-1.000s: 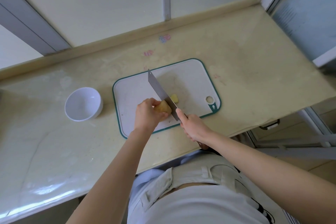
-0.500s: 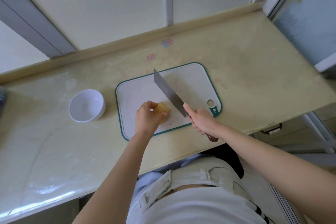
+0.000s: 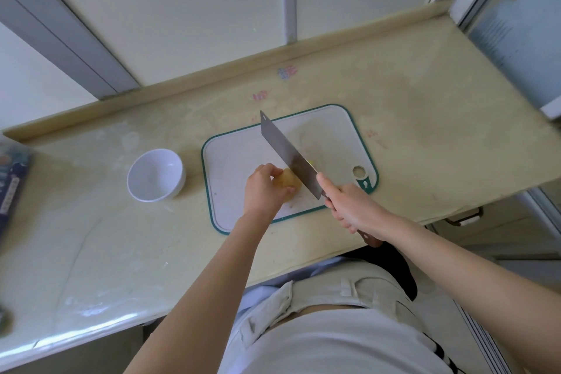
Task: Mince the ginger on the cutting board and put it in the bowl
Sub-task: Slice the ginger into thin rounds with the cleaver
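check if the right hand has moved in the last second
Yes. The right hand, gripping the knife, has shifted right along the cutting board, nearer its hanging hole.

Cleaver [image 3: 287, 152]: smooth grey metal blade, reddish wooden handle. Cutting board [image 3: 239, 155]: matt white plastic, green rim. Bowl [image 3: 155, 174]: glossy white; surface [image 3: 409, 106]: polished beige stone.

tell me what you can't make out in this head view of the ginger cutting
1. Head view, ginger: the left hand covers its left part, so its full shape is hidden.
2. Handle of the knife: wrapped by the right hand; only its end shows.
3. Where the edge meets the ginger: hidden by the blade's own flat.
4. dark blue object, left edge: cut off by the frame and blurred.
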Tool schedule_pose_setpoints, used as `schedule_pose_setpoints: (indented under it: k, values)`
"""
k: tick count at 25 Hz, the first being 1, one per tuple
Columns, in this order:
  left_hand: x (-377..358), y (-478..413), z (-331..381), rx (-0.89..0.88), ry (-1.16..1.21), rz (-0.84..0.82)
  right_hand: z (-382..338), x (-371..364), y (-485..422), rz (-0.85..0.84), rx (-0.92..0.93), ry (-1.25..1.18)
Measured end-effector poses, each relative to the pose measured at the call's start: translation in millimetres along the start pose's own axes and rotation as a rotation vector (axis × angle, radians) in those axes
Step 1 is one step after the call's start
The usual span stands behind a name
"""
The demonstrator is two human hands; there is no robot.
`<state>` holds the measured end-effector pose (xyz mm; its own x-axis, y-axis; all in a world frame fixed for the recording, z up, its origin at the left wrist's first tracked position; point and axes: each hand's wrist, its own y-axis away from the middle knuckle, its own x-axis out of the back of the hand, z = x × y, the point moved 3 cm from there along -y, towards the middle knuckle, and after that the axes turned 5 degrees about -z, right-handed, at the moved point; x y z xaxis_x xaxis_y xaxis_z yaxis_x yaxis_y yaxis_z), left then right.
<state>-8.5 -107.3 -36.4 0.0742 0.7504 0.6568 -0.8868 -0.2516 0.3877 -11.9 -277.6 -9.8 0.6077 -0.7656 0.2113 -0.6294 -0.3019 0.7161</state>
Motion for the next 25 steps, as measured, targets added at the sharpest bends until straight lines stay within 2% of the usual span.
schedule_pose_setpoints:
  k: [14,25]
  values:
    - [2,-5,-4,-0.02,-0.012,-0.038,15,-2,35,0.0,-0.096,-0.02]
    - [-1,-4,-1,-0.089,-0.123,-0.028,-17,-4,13,-0.039,-0.167,0.005]
